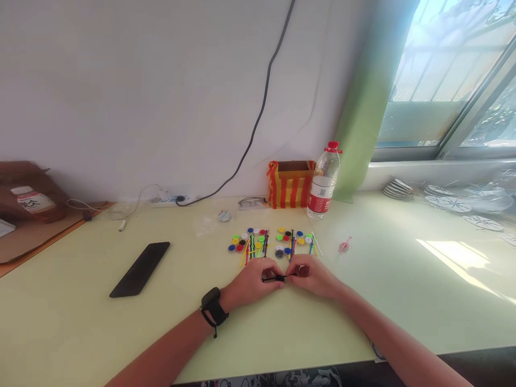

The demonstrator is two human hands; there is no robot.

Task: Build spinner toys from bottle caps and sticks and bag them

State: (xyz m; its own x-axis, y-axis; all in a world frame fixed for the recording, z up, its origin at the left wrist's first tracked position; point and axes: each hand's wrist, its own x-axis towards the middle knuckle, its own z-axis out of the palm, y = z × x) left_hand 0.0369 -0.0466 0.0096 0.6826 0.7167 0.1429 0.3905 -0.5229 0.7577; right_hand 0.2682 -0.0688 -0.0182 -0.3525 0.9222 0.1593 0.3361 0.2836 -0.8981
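Head view: I see L hand & R hand, fingers pinched on black pc, prob. for steadiness. Discs w/in reach.

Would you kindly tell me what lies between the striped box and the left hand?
In the head view, small coloured discs and thin sticks lie on the table between the striped box and left hand.

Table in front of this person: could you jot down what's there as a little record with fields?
Left hand: holding a small black piece
Right hand: pinching its other end
Left wrist: black watch
Just beyond hands: coloured discs and sticks
Table's left: flat black object
Near wall: striped box, red-capped bottle
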